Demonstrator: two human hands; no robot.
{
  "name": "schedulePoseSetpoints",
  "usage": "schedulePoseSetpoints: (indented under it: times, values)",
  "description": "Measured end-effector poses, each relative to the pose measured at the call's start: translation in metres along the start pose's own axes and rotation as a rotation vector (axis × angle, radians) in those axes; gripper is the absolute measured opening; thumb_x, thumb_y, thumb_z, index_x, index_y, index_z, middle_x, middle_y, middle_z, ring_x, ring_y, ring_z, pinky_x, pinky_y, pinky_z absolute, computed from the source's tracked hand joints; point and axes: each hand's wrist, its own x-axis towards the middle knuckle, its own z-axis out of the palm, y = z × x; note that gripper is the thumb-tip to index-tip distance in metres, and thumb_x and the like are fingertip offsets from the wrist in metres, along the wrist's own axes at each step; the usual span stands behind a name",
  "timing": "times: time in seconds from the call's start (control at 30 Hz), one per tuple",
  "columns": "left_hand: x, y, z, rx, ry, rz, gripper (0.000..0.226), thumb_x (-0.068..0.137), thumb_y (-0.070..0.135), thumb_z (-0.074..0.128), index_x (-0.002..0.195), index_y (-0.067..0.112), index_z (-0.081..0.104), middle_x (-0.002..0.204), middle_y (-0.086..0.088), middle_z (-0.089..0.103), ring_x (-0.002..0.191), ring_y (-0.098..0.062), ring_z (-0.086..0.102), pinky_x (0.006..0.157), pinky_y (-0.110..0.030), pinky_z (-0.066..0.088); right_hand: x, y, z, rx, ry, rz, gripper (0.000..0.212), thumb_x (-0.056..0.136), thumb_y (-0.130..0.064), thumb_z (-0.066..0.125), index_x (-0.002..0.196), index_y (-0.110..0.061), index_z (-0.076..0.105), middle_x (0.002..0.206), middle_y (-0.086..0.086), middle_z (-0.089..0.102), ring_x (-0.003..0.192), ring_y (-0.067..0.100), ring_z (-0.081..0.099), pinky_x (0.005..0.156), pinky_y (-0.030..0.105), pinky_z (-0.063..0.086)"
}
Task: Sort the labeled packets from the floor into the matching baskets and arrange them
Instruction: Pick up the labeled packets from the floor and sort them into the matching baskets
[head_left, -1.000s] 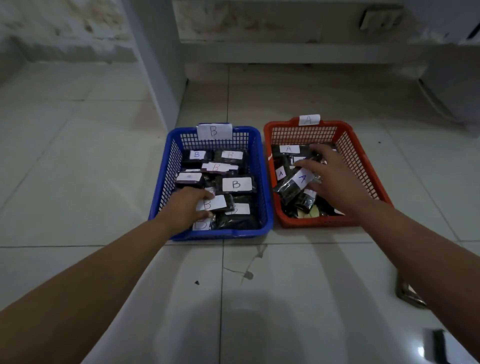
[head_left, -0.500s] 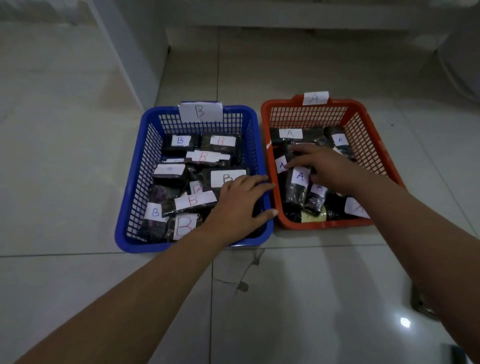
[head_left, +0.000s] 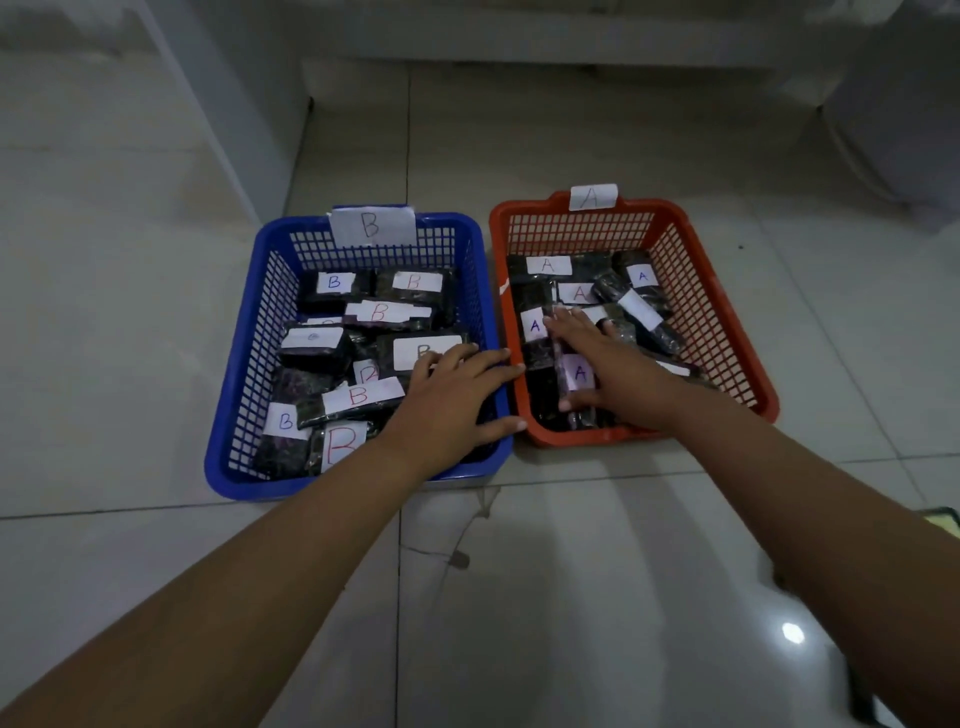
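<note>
- Arranging step, sorting apparently done: no packets visible on the floor (head_left: 519, 597).
- Left hand (head_left: 452, 402), fingers spread flat on B packets (head_left: 358, 397) at 4 o'clock in blue basket (head_left: 228, 457).
- Right hand (head_left: 605, 371), fingers straight, pressing A packets (head_left: 576, 374) at 7 o'clock in red basket (head_left: 727, 322).
- Next, probably: squaring tilted packets into rows.

We see a blue basket (head_left: 236, 415) with a lattice wall and an orange-red basket (head_left: 727, 338) with the same grid. The packets (head_left: 311, 353) are black, with white labels (head_left: 413, 281) lettered in red or blue. The floor (head_left: 130, 312) is pale grey tile.
</note>
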Motion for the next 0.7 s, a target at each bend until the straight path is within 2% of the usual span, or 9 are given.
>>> schedulePoseSetpoints:
  times: [0.07, 0.13, 0.23, 0.3, 0.37, 0.47, 0.57, 0.6, 0.7]
  values:
    - [-0.005, 0.004, 0.001, 0.041, -0.041, 0.000, 0.064, 0.092, 0.060, 0.033, 0.149, 0.033, 0.017, 0.158, 0.011, 0.009, 0.145, -0.014, 0.006, 0.115, -0.038, 0.004, -0.013, 0.000, -0.012, 0.070, 0.124, 0.059, 0.083, 0.081, -0.023, 0.071, 0.148, -0.023, 0.022, 0.157, -0.001, 0.015, 0.144, 0.014, 0.015, 0.115, 0.028, 0.014]
    - [-0.012, 0.010, 0.004, 0.096, -0.088, -0.010, 0.063, 0.096, 0.057, 0.022, 0.150, 0.030, 0.003, 0.159, 0.008, -0.004, 0.146, -0.014, -0.002, 0.117, -0.036, 0.000, -0.032, 0.003, -0.020, 0.128, 0.284, 0.124, 0.064, 0.086, -0.021, 0.066, 0.142, -0.020, 0.036, 0.147, 0.003, 0.040, 0.132, 0.019, 0.040, 0.103, 0.024, 0.030]
    - [-0.018, 0.020, 0.000, 0.177, -0.111, -0.032, 0.062, 0.098, 0.053, 0.020, 0.151, 0.026, 0.002, 0.159, 0.003, -0.005, 0.146, -0.016, -0.002, 0.118, -0.038, -0.003, -0.069, 0.011, -0.025, 0.119, 0.514, 0.161, 0.041, 0.086, -0.013, 0.064, 0.127, -0.011, 0.055, 0.123, 0.007, 0.062, 0.110, 0.020, 0.058, 0.088, 0.016, 0.037]
    - [-0.018, 0.031, -0.007, 0.196, -0.066, -0.003, 0.059, 0.099, 0.048, 0.029, 0.150, 0.022, 0.017, 0.159, 0.000, 0.009, 0.146, -0.019, 0.008, 0.118, -0.038, 0.001, -0.098, 0.019, -0.027, 0.168, 0.628, 0.225, 0.031, 0.084, -0.008, 0.064, 0.115, -0.011, 0.063, 0.109, 0.006, 0.068, 0.094, 0.016, 0.062, 0.079, 0.012, 0.037]
    - [-0.016, 0.048, -0.012, 0.151, 0.025, 0.068, 0.050, 0.097, 0.039, 0.042, 0.143, 0.018, 0.038, 0.152, -0.004, 0.031, 0.140, -0.022, 0.026, 0.117, -0.038, 0.012, -0.131, 0.029, -0.026, 0.211, 0.673, 0.335, 0.025, 0.084, -0.009, 0.062, 0.107, -0.016, 0.065, 0.090, 0.002, 0.068, 0.077, 0.016, 0.062, 0.069, 0.015, 0.038]
    - [-0.005, 0.082, -0.006, 0.115, 0.144, 0.257, 0.029, 0.091, 0.024, 0.055, 0.118, 0.015, 0.061, 0.122, -0.005, 0.059, 0.116, -0.024, 0.051, 0.102, -0.038, 0.035, -0.183, 0.047, -0.019, 0.260, 0.620, 0.449, 0.022, 0.083, -0.009, 0.061, 0.100, -0.023, 0.065, 0.079, -0.001, 0.067, 0.069, 0.019, 0.065, 0.069, 0.025, 0.046]
    - [0.013, 0.131, 0.013, 0.049, 0.124, 0.373, 0.025, 0.086, 0.020, 0.053, 0.109, 0.015, 0.064, 0.108, -0.002, 0.062, 0.102, -0.022, 0.056, 0.089, -0.036, 0.044, -0.238, 0.063, -0.013, 0.283, 0.544, 0.557, 0.023, 0.084, -0.008, 0.059, 0.097, -0.026, 0.063, 0.080, 0.000, 0.069, 0.071, 0.020, 0.066, 0.069, 0.022, 0.046]
    - [0.019, 0.149, 0.022, 0.018, 0.113, 0.397, 0.027, 0.085, 0.021, 0.052, 0.107, 0.014, 0.064, 0.106, -0.003, 0.062, 0.101, -0.023, 0.057, 0.088, -0.035, 0.045, -0.254, 0.069, -0.011, 0.274, 0.540, 0.593, 0.021, 0.085, -0.009, 0.059, 0.098, -0.025, 0.064, 0.080, 0.000, 0.069, 0.071, 0.020, 0.065, 0.067, 0.019, 0.044]
    - [0.033, 0.204, 0.052, -0.103, 0.090, 0.404, 0.029, 0.082, 0.018, 0.055, 0.109, 0.014, 0.063, 0.108, -0.004, 0.062, 0.103, -0.024, 0.057, 0.089, -0.035, 0.045, -0.294, 0.091, -0.001, 0.226, 0.571, 0.647, 0.021, 0.084, -0.007, 0.061, 0.101, -0.018, 0.067, 0.082, 0.001, 0.067, 0.072, 0.020, 0.060, 0.070, 0.026, 0.046]
